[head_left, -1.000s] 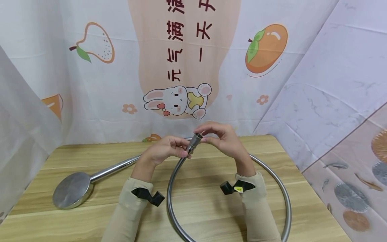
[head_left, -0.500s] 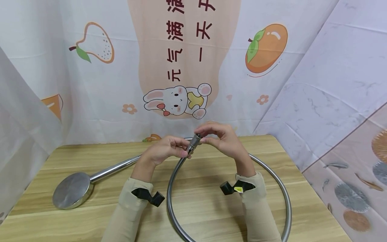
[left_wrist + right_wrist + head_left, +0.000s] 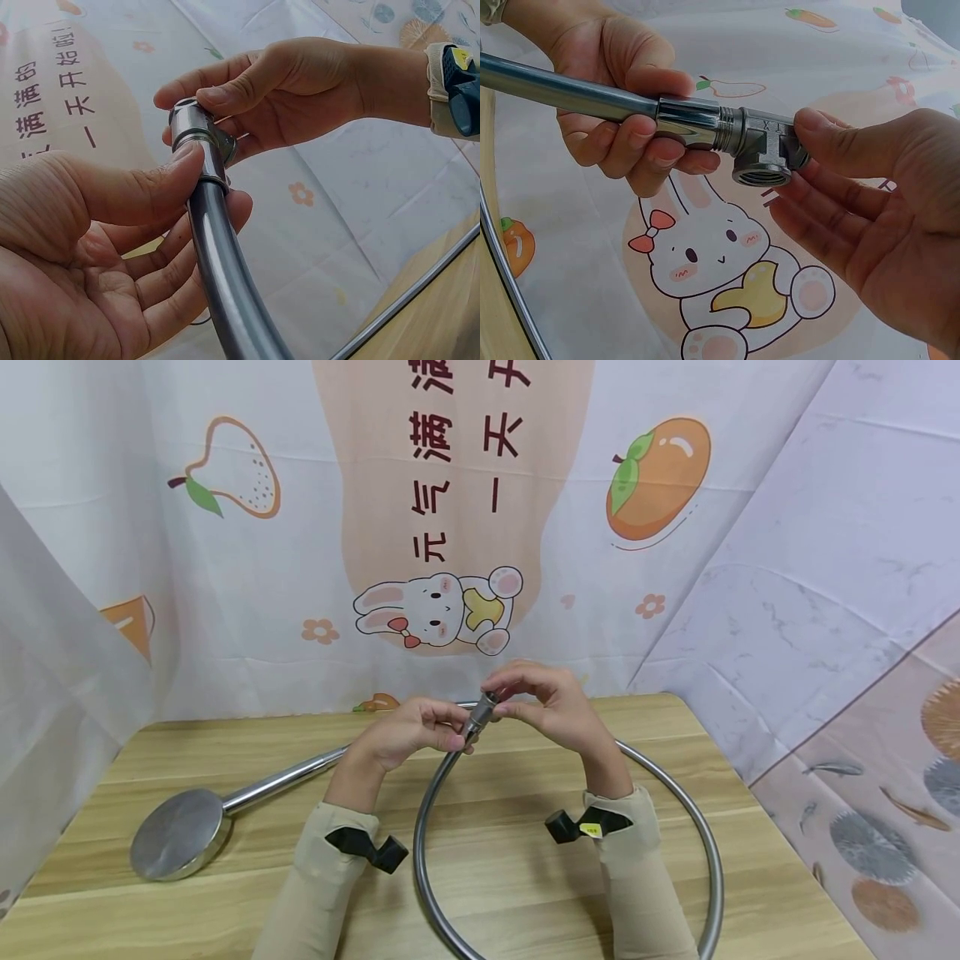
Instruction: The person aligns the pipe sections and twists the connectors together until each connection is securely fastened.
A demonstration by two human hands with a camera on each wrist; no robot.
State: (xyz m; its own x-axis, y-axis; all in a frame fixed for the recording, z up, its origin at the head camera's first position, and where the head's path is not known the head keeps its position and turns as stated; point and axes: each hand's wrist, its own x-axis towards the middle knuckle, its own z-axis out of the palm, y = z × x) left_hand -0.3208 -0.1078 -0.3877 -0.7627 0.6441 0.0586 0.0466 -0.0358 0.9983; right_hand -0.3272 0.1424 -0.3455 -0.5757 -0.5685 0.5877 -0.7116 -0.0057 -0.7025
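Observation:
My left hand point(image 3: 408, 732) pinches the smooth metal end nut point(image 3: 690, 121) of a grey flexible shower hose point(image 3: 422, 852) between thumb and fingers. At the tip of that nut sits a metal tee fitting point(image 3: 767, 142), with a threaded side port facing down in the right wrist view. A few threads show between nut and tee. The thumb and fingertips of my right hand point(image 3: 553, 703) pinch the tee's far end. Both hands are raised above the table. In the head view, fingers partly hide the tee.
A round metal shower head point(image 3: 180, 833) with a long handle lies on the wooden table point(image 3: 517, 860) at left, its handle end hidden behind the left forearm. The hose loops widely around the right forearm. A printed curtain point(image 3: 285, 568) hangs behind the table.
Both hands stay in nearly the same place with the same grips. The tee appears slightly turned between the right fingertips. The head view has shifted a little.

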